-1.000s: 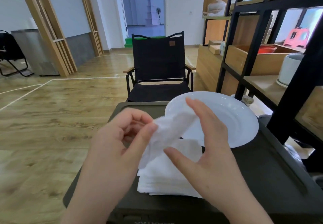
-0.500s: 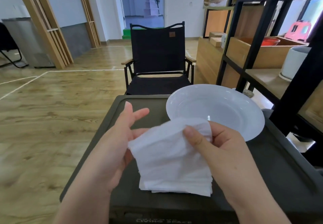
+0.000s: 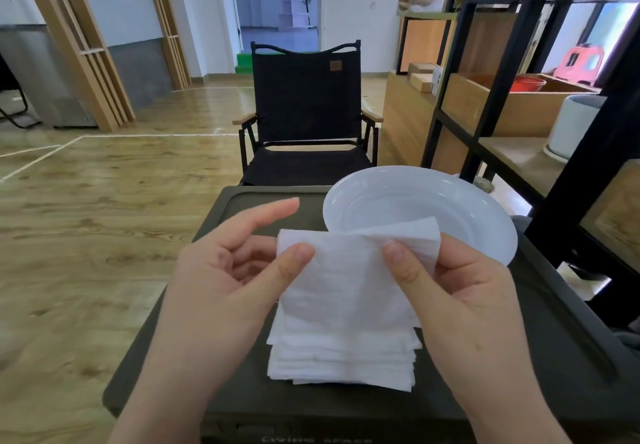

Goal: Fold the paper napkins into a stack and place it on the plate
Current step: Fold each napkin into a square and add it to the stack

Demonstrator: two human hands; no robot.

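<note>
Left hand [image 3: 221,280] and right hand [image 3: 460,291] each pinching one napkin [image 3: 346,277] — above the stack [image 3: 341,360], plate [image 3: 485,208] just behind

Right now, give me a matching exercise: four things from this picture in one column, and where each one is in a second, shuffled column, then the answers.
Things:
1. held napkin
2. napkin stack
3. plate
4. black chair

Places:
A. on the floor beyond the table
B. pinched between left hand and right hand
C. far right part of the dark table
D. on the table, below the hands

Pairs: 1-B, 2-D, 3-C, 4-A
</note>
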